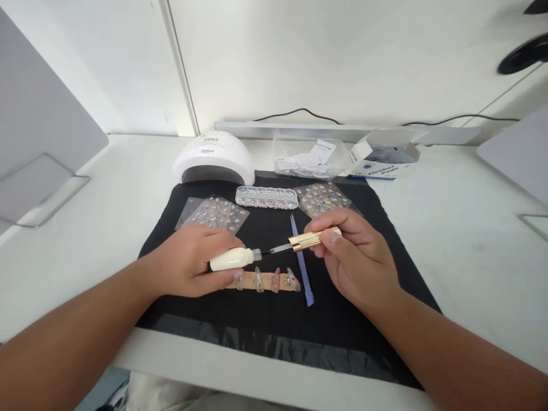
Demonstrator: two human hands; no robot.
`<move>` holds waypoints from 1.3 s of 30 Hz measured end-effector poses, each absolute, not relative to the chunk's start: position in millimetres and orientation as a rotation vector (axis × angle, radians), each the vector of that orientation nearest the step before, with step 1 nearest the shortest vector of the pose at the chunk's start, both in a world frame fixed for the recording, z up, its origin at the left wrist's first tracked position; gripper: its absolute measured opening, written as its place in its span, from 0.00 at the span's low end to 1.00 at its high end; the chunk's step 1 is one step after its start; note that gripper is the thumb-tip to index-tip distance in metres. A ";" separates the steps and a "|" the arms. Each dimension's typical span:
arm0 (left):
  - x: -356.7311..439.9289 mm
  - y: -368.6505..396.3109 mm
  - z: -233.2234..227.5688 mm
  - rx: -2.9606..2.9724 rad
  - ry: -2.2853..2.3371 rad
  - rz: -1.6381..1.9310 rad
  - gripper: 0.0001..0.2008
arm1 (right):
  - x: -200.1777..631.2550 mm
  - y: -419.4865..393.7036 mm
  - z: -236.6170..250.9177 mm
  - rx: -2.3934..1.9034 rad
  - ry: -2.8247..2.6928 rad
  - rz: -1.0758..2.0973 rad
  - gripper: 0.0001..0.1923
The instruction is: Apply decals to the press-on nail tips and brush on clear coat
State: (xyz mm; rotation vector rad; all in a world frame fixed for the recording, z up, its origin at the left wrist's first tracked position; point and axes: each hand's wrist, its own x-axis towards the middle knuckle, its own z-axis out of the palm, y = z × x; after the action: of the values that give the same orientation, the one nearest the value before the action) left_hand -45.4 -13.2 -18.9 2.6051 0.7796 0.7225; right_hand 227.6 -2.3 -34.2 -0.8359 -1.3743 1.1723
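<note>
My left hand [194, 264] grips a small white polish bottle [233, 259], tilted on its side with its neck pointing right. My right hand [355, 257] pinches the gold cap [310, 240] of the bottle's brush, whose tip [274, 249] sits just outside the bottle's mouth. Right below them a wooden stick [265, 281] carries several decorated fake nails, lying on a black mat [265, 314]. A purple-blue tool [302, 268] lies on the mat between my hands.
A white nail lamp [213, 157] stands at the mat's back left. A clear box of rhinestones [266, 197] and two sticker sheets [218, 214] [323, 197] lie behind my hands. A clear tray [308, 157] and an alcohol pad box [381, 160] sit at the back.
</note>
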 end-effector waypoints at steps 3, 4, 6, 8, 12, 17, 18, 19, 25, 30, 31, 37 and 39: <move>-45.5 -13.5 -18.7 2.580 0.802 0.710 0.07 | 227.0 -2.7 -34.3 -0.840 -1.393 1.137 0.07; -45.5 -13.8 -19.1 2.570 0.813 0.719 0.07 | 226.6 -2.8 -34.1 -0.846 -1.403 1.126 0.07; -45.5 -14.6 -20.1 2.547 0.835 0.731 0.07 | 225.9 -3.1 -33.8 -0.862 -1.423 1.113 0.07; -45.2 -15.0 -21.1 2.536 0.844 0.723 0.08 | 225.3 -3.7 -33.7 -0.868 -1.437 1.108 0.07; -44.4 -14.7 -22.1 2.545 0.835 0.708 0.09 | 225.4 -5.1 -35.0 -0.852 -1.464 1.108 0.07; -45.1 -15.1 -22.4 2.541 0.832 0.741 0.09 | 225.5 -4.2 -35.6 -0.819 -1.445 1.101 0.07; -45.4 -15.2 -22.2 2.547 0.829 0.740 0.09 | 225.5 -3.8 -35.4 -0.811 -1.439 1.101 0.06; -45.6 -15.3 -21.9 2.554 0.825 0.735 0.08 | 225.6 -3.4 -35.1 -0.806 -1.436 1.102 0.06; -45.5 -14.8 -20.0 2.561 0.812 0.725 0.08 | 226.4 -3.8 -33.9 -0.800 -1.397 1.126 0.05; -45.6 -14.6 -20.7 2.558 0.814 0.732 0.08 | 226.3 -3.9 -34.5 -0.803 -1.390 1.115 0.05; -45.7 -14.5 -20.8 2.557 0.815 0.725 0.08 | 226.5 -3.7 -35.0 -0.806 -1.395 1.110 0.05; -45.5 -13.7 -20.3 2.545 0.840 0.703 0.10 | 227.5 -3.6 -36.8 -0.821 -1.453 1.120 0.06; -45.2 -13.8 -19.4 2.552 0.839 0.691 0.10 | 225.0 -6.1 -34.2 -0.842 -1.527 1.112 0.06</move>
State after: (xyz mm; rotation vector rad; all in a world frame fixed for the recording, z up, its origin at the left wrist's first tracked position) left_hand -45.2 -13.8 -19.4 2.5520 0.8385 0.6908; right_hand 225.0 -6.1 -34.2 -0.8415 -1.5267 1.1122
